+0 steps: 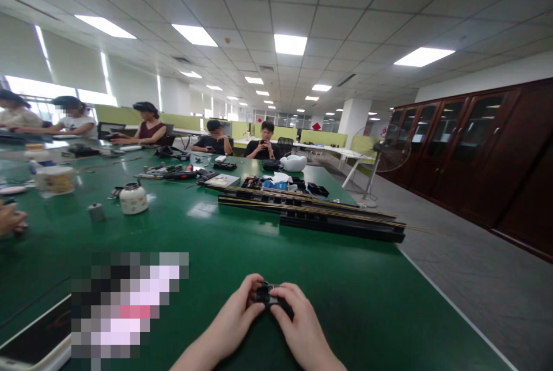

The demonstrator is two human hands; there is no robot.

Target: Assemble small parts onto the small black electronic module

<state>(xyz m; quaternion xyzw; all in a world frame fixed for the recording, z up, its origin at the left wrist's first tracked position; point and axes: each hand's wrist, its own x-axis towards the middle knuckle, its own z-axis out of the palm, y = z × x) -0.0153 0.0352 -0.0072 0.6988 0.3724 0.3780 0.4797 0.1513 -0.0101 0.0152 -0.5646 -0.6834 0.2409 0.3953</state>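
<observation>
Low over the green table (pixel 371 284), a small black part (pixel 270 296) with lighter grey spots sits between my two hands. My left hand (pixel 244 307) grips its left end between thumb and fingers. From the right, my right hand (pixel 298 313) pinches the other end, fingertips on top and thumb at the near side. My fingers cover much of the part, so its exact kind cannot be made out.
Long black rails (pixel 341 224) with thin brass-coloured rods lie ahead. A white jar (pixel 133 198) and a grey cylinder (pixel 96 212) stand left. A white-edged device (pixel 38 333) lies near left. Another person's hand (pixel 12 218) shows at the left edge. People sit along the far side.
</observation>
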